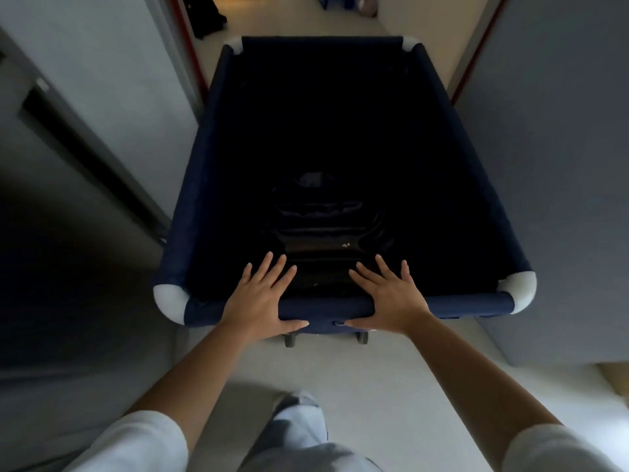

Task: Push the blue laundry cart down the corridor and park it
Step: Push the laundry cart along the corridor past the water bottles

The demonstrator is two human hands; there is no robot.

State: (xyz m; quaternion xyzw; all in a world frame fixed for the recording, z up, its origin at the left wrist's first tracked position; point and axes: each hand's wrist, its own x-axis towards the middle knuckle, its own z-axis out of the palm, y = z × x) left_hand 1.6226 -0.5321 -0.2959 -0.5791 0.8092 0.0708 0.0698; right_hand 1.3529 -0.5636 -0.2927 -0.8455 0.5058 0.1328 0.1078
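**Blue cart between grey walls**

Blue laundry cart [340, 308] stood at twelve o'clock from me. My left hand [262, 298] and right hand [391, 298] lay flat on its near rim, fingers spread wide, thumbs tucked under.

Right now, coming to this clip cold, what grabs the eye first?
The big blue laundry cart fills the middle of the view, its deep inside almost black, with white padded corners. Both hands rest flat on its near rail, left hand and right hand, fingers spread. Grey walls close in on either side.
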